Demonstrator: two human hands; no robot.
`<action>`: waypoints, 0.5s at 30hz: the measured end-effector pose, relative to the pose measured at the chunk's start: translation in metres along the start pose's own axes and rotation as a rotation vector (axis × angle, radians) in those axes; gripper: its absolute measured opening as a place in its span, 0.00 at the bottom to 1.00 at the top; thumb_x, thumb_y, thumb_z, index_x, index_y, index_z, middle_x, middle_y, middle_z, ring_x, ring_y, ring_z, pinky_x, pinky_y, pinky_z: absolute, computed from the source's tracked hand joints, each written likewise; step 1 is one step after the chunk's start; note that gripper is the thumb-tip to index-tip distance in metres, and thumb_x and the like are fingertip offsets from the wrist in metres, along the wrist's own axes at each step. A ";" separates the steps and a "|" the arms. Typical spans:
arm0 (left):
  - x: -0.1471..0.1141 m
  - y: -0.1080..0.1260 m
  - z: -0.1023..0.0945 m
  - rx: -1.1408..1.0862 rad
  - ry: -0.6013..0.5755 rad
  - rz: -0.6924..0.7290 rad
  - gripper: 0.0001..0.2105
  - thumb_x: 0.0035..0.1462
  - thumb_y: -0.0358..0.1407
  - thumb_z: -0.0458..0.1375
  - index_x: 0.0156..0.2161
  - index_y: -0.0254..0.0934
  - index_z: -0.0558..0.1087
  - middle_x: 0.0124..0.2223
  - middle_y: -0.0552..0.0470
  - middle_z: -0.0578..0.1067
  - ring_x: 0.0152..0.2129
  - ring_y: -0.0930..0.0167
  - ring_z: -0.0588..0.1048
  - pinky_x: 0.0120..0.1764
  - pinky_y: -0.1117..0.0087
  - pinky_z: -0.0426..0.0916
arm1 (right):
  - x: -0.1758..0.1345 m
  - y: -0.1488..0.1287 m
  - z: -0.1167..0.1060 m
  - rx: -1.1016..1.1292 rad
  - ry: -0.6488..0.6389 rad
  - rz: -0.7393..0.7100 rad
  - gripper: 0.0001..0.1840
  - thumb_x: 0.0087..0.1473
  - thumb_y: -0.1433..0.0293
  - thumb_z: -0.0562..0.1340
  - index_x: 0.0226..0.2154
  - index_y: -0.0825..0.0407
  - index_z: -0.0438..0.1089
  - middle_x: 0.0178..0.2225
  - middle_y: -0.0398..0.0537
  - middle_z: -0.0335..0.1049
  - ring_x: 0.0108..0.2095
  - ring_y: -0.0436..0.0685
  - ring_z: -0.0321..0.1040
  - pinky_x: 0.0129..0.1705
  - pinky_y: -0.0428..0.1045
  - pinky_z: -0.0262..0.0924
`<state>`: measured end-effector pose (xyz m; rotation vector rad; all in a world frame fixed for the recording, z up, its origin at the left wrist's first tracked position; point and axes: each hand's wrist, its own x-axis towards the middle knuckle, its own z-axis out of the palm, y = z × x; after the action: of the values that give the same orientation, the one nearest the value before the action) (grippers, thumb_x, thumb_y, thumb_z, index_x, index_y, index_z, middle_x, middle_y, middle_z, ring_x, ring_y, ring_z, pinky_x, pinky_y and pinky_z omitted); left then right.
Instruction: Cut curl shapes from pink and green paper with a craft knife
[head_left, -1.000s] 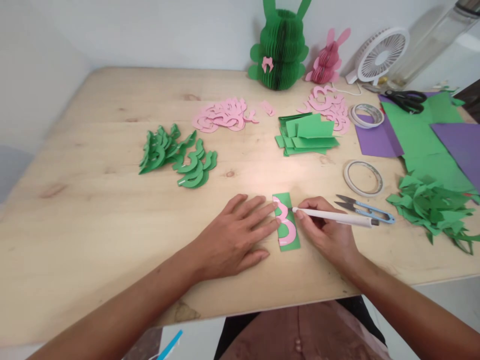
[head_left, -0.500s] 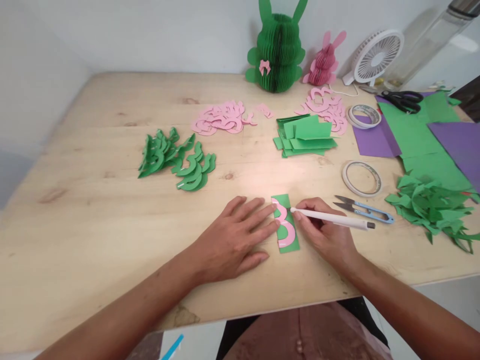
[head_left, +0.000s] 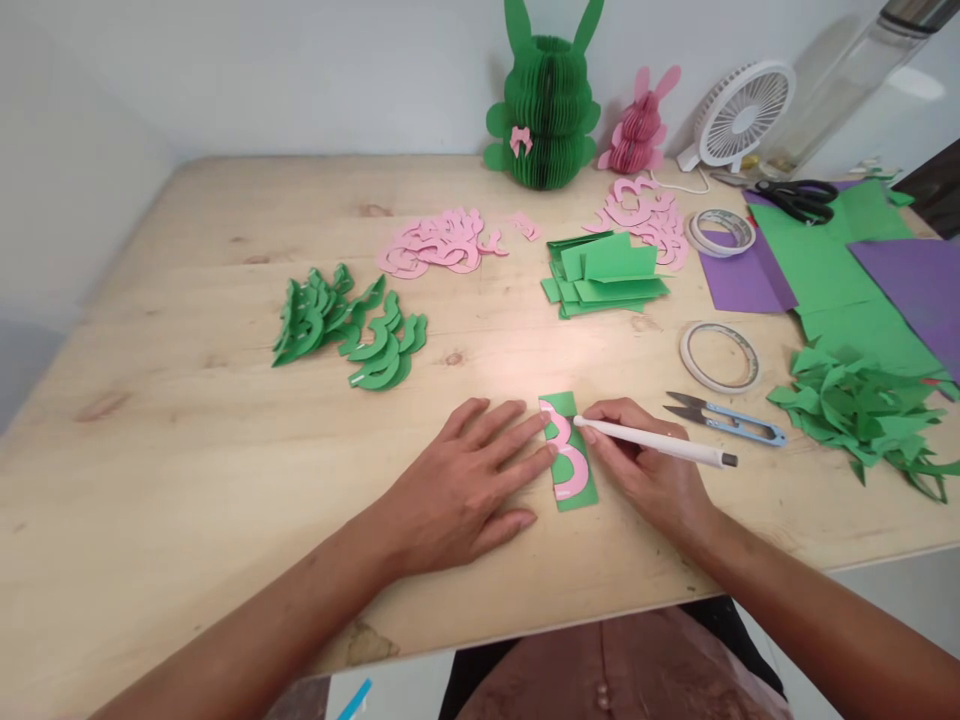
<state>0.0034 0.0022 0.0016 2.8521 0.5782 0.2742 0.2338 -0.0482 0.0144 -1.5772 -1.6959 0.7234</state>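
A green paper strip (head_left: 587,497) lies on the table with a pink curved paper cutout (head_left: 576,470) on top of it. My left hand (head_left: 472,485) lies flat with fingers spread, two fingertips pressing the cutout's left edge. In my right hand (head_left: 649,465) is a white pen (head_left: 660,440), pinched close to its tip. The tip sits at the cutout's upper right edge, over the green strip. Blue-handled thread snips (head_left: 727,418) lie just beyond my right hand.
Green cutouts (head_left: 382,345), pink cutouts (head_left: 435,245) and folded green strips (head_left: 607,275) lie farther back. To the right are tape rolls (head_left: 720,357), green scraps (head_left: 862,410) and black scissors (head_left: 799,200). A green honeycomb paper rabbit (head_left: 547,110), a pink one (head_left: 637,135) and a fan (head_left: 742,115) stand along the wall.
The view has shifted slightly. The pen has tilted a little, and its tip stays near the cutout's upper right edge. My left hand keeps its place on the cutout.
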 end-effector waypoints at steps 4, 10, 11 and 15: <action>0.000 0.000 0.000 0.005 0.000 -0.005 0.24 0.63 0.46 0.51 0.62 0.41 0.61 0.67 0.48 0.58 0.62 0.56 0.56 0.60 0.50 0.48 | 0.001 -0.001 0.000 0.014 0.004 -0.014 0.05 0.60 0.68 0.59 0.36 0.50 0.71 0.33 0.43 0.75 0.32 0.51 0.70 0.33 0.46 0.63; -0.001 0.001 -0.001 0.007 -0.006 -0.006 0.24 0.63 0.47 0.50 0.62 0.41 0.61 0.67 0.48 0.58 0.62 0.56 0.56 0.60 0.50 0.48 | 0.003 -0.002 0.000 -0.004 0.007 -0.052 0.06 0.60 0.68 0.59 0.36 0.50 0.72 0.34 0.44 0.76 0.34 0.52 0.72 0.37 0.47 0.65; -0.001 0.001 -0.001 0.007 -0.008 -0.006 0.24 0.63 0.46 0.50 0.62 0.41 0.61 0.67 0.48 0.58 0.62 0.56 0.56 0.60 0.50 0.48 | 0.003 -0.001 0.001 -0.002 0.005 -0.058 0.06 0.60 0.68 0.59 0.36 0.50 0.72 0.35 0.44 0.76 0.34 0.52 0.72 0.38 0.47 0.66; -0.001 0.001 -0.001 0.008 -0.015 -0.009 0.24 0.63 0.47 0.50 0.61 0.41 0.62 0.67 0.48 0.57 0.62 0.56 0.56 0.60 0.50 0.48 | 0.002 0.001 0.003 0.015 0.030 -0.061 0.07 0.59 0.67 0.59 0.37 0.49 0.73 0.37 0.45 0.78 0.38 0.54 0.74 0.42 0.50 0.67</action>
<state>0.0026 0.0009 0.0026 2.8558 0.5908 0.2497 0.2326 -0.0460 0.0120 -1.5122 -1.7056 0.6772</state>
